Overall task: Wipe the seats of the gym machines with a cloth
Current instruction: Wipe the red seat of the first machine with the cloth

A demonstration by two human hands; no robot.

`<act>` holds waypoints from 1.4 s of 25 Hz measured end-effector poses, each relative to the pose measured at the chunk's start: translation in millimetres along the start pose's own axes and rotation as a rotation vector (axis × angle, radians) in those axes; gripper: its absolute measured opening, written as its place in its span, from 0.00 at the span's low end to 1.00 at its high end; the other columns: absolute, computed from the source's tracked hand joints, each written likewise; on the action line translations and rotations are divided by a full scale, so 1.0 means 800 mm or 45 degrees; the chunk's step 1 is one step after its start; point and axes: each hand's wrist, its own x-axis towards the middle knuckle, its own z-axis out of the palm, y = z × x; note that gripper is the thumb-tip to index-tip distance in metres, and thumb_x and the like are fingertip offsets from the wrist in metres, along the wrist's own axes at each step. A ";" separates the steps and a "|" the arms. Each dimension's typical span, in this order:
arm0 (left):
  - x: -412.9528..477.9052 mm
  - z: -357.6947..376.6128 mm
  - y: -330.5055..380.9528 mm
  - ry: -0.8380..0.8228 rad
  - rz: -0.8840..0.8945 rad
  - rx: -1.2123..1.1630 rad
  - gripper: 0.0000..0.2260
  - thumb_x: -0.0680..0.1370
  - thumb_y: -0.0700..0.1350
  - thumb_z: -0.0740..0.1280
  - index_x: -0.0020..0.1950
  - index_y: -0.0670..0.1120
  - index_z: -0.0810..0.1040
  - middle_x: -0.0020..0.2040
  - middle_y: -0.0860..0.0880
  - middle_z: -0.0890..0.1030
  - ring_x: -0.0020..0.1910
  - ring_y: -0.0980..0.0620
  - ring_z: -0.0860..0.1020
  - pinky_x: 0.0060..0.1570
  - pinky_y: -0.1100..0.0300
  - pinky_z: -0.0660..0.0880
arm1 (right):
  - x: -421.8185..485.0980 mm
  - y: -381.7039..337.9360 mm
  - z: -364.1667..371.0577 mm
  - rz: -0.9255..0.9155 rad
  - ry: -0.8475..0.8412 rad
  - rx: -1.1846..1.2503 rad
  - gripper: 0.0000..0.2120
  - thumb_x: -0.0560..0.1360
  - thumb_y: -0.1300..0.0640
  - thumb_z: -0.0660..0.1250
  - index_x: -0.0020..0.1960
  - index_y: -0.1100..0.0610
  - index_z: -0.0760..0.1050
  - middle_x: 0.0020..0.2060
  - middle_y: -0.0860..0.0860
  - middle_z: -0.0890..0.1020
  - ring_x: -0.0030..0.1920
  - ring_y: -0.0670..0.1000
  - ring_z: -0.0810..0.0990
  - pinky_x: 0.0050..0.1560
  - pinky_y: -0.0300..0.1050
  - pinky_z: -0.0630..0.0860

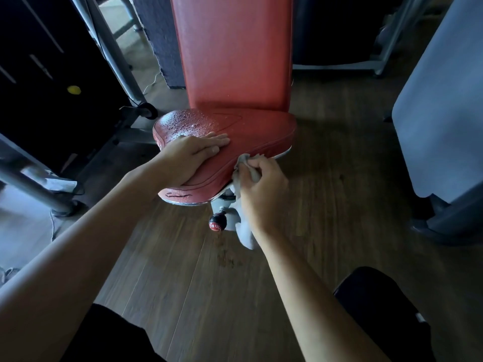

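hands (193,158) and cloth (245,235) at wet seat (251,131)

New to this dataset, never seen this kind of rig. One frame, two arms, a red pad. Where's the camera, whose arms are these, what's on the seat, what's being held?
There is no robot here. One wide-angle camera sits on a person's head and looks forward and down, so the two bare arms coming in from the bottom are the wearer's own. The red pad is the seat of a gym machine, with its upright red backrest behind it. The left hand lies flat on the seat, fingers straight. The right hand grips a pale cloth at the seat's near right edge, and part of the cloth hangs down below. Water droplets cover the seat's far left part. Under the seat is a black and red knob, above a wooden floor.
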 end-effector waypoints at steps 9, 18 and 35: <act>-0.001 0.000 0.004 0.021 0.014 0.016 0.16 0.85 0.44 0.60 0.73 0.51 0.74 0.72 0.59 0.71 0.72 0.65 0.63 0.67 0.80 0.52 | 0.001 -0.008 0.000 -0.028 -0.061 -0.075 0.06 0.75 0.54 0.71 0.41 0.54 0.77 0.40 0.47 0.80 0.43 0.49 0.79 0.43 0.45 0.73; 0.006 -0.006 0.012 -0.100 0.013 0.122 0.18 0.85 0.42 0.59 0.74 0.52 0.72 0.75 0.57 0.68 0.76 0.57 0.64 0.75 0.65 0.53 | 0.032 0.018 -0.024 0.161 0.181 -0.105 0.09 0.77 0.55 0.69 0.56 0.55 0.81 0.53 0.50 0.78 0.48 0.46 0.77 0.44 0.29 0.65; 0.027 0.004 0.005 -0.099 0.058 0.023 0.18 0.85 0.41 0.59 0.75 0.51 0.70 0.76 0.57 0.68 0.76 0.59 0.62 0.78 0.58 0.54 | 0.032 0.017 0.001 0.134 0.257 -0.123 0.03 0.76 0.56 0.71 0.48 0.56 0.80 0.47 0.51 0.80 0.46 0.50 0.79 0.44 0.38 0.68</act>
